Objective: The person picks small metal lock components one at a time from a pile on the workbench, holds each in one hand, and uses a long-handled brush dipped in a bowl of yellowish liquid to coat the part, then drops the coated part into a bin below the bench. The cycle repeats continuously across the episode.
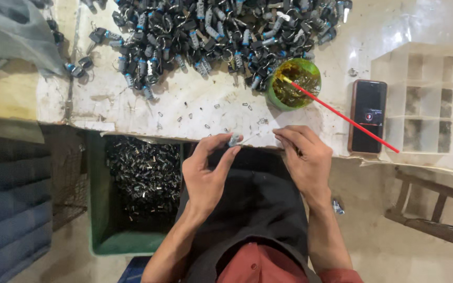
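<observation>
— At the near edge of the worn white bench [132, 105], what are the hands doing?

— Seen from the head camera, the left hand [205, 170] pinches a small silvery cylinder [234, 139] between thumb and fingertips, held just above the bench edge. The right hand [305, 157] has its fingers drawn narrow around a thin pale rod [252, 138] whose other end meets the cylinder.

— So both hands are closed on something?

— Yes, the left on the cylinder, the right on the rod. The two hands sit near each other over a dark apron [252, 209].

— What lies beyond them?

— A green cup [293, 84] of amber liquid, with a long red stick [342, 115] leaning out of it toward the right. Behind the cup is a big heap of small black locks with keys [211, 36]. Tiny metal bits [205, 118] are scattered on the bench between heap and hands.

— And to the sides?

— On the right, a dark phone [368, 116] lies flat beside a white compartment tray [425, 99]. On the left, below the bench, a green crate [132, 199] holds a pile of small dark metal parts.
</observation>
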{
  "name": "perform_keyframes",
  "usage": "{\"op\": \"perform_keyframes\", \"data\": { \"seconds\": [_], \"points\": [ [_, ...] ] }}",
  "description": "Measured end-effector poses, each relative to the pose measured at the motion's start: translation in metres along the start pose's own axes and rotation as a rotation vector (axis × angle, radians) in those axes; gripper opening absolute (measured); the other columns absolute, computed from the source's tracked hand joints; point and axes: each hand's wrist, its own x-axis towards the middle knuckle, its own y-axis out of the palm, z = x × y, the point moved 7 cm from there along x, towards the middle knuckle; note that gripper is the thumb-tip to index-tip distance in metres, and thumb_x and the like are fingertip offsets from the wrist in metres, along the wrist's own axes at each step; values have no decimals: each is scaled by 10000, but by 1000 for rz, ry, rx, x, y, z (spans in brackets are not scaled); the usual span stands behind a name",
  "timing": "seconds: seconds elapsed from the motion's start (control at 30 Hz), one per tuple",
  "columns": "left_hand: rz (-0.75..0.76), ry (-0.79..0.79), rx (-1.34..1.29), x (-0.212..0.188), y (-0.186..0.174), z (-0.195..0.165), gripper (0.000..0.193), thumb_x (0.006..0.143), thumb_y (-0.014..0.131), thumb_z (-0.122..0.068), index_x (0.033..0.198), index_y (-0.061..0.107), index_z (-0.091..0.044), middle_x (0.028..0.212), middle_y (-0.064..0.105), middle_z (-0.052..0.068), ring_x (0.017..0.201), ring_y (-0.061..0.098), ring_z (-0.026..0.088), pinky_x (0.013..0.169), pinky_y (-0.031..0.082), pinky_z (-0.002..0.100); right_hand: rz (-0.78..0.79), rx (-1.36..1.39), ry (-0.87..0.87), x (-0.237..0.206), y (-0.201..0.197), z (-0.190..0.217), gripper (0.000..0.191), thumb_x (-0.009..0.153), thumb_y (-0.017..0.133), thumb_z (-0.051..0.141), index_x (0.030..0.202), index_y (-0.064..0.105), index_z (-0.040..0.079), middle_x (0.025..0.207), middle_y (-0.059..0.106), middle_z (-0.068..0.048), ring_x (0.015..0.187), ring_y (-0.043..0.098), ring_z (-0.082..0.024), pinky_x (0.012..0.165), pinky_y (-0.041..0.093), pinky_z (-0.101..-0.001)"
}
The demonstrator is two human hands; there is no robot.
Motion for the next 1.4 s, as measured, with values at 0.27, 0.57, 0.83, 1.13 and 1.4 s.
{"op": "perform_keyframes", "data": {
  "seconds": [0.27, 0.57, 0.83, 1.13, 1.4],
  "points": [
    [31, 200, 169, -2, 6, -27, 314, 883, 801, 23, 1186, 719, 3, 1059, 764, 98, 982, 730, 178, 912, 578, 284, -40, -31, 79, -4, 6, -4, 130, 889, 790, 43, 1016, 788, 71, 967, 736, -69, 675, 646, -168, 617, 516, -291],
    [77, 312, 234, -8, 18, -36, 325, 852, 826, 8, 1160, 725, -17, 1035, 760, 86, 952, 713, 208, 868, 584, 305, -57, -91, 13, -3, 7, -2, 92, 904, 776, 31, 993, 763, 47, 981, 724, -73, 712, 677, -153, 638, 530, -269],
    [75, 370, 318, -8, 18, -39, 352, 835, 848, -15, 1168, 734, -28, 995, 755, 66, 923, 682, 223, 839, 570, 319, -62, 12, 70, -7, 5, -5, 119, 910, 763, -19, 1007, 729, 40, 991, 718, -68, 656, 607, -116, 589, 472, -245],
    [100, 454, 412, -19, 32, -42, 378, 778, 881, -31, 1124, 734, -75, 1001, 742, 24, 926, 643, 226, 851, 507, 341, -115, 614, 169, -42, 13, -5, 147, 929, 719, -85, 1046, 700, 2, 1117, 743, -99, 759, 618, -30, 623, 502, -170],
    [89, 566, 480, -26, 33, -52, 367, 799, 883, -39, 1121, 713, -86, 1034, 733, 17, 974, 640, 225, 912, 500, 362, -180, 298, -5, -39, 0, 12, 165, 888, 776, -80, 1008, 713, 13, 1065, 779, -115, 688, 588, -32, 584, 444, -168]
  ]
}}
